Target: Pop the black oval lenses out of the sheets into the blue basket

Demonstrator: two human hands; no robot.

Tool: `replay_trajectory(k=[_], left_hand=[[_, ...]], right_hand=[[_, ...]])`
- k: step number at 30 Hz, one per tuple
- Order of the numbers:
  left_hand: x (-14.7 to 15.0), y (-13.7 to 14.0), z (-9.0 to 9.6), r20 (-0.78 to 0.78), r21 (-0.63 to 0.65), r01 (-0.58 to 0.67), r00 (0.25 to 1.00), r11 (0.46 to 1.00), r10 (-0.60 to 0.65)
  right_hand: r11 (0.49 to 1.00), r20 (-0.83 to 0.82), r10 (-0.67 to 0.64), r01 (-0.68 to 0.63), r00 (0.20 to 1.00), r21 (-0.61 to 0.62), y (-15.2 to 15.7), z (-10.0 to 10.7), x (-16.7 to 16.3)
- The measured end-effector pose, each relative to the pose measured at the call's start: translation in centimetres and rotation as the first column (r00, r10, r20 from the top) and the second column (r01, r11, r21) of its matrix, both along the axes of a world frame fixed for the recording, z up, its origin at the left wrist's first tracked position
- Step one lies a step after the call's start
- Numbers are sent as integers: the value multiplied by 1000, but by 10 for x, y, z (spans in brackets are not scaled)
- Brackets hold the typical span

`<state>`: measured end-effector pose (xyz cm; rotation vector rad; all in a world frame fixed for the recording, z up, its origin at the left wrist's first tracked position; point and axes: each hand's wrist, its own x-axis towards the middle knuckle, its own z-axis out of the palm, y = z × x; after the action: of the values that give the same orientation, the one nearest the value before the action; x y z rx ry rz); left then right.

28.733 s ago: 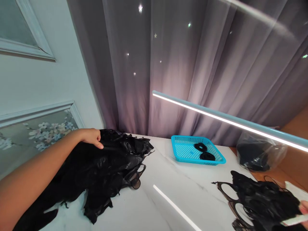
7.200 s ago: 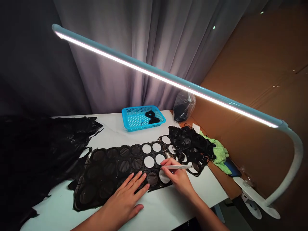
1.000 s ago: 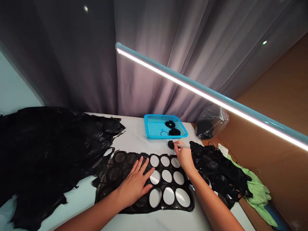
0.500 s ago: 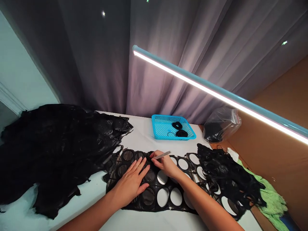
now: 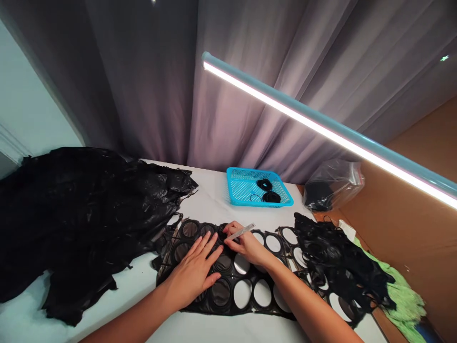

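A black sheet point(image 5: 232, 276) with rows of round openings lies on the white table. Some openings show white tabletop, while those on the left are filled with dark material. My left hand point(image 5: 194, 274) rests flat on the sheet's left part, fingers spread and palm down. Beside its fingertips, my right hand point(image 5: 248, 247) is closed around a slim, flat silver tool point(image 5: 244, 230) with a small hole at its upper end. The tool slants down toward a dark circle at the sheet's far edge. Its working tip and exact kind are hidden by the fingers.
A large heap of black sheet material point(image 5: 89, 219) covers the left side. Behind the sheet stands a blue basket point(image 5: 230, 188) with black rings. Tangled black scraps point(image 5: 335, 252), a clear plastic bag point(image 5: 337, 178) and green cloth point(image 5: 403, 295) lie right. A lit tube lamp point(image 5: 303, 116) hangs above.
The whole view has shifted slightly with the head. Both hands keep nearly the same places on the sheet, and the right hand still holds the silver tool.
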<state>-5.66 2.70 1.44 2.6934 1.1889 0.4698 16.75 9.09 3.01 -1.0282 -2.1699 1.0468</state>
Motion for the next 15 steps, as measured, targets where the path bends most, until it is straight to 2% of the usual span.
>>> replay_trajectory(k=[7, 10, 13, 15], left_hand=[[0, 0, -1, -8, 6, -7, 1000, 1000, 7], [0, -1, -2, -34, 10, -12, 999, 1000, 12], [1, -2, -2, -40, 23, -35, 999, 999, 36], [1, -2, -2, -34, 30, -47, 998, 998, 48]], right_hand=[[999, 24, 18, -19, 1000, 42, -1, 4, -1], [986, 103, 6, -23, 995, 163, -9, 0, -8], [950, 205, -60, -8, 977, 313, -14, -11, -15], [930, 188, -166, 91, 968, 357, -10, -18, -12]])
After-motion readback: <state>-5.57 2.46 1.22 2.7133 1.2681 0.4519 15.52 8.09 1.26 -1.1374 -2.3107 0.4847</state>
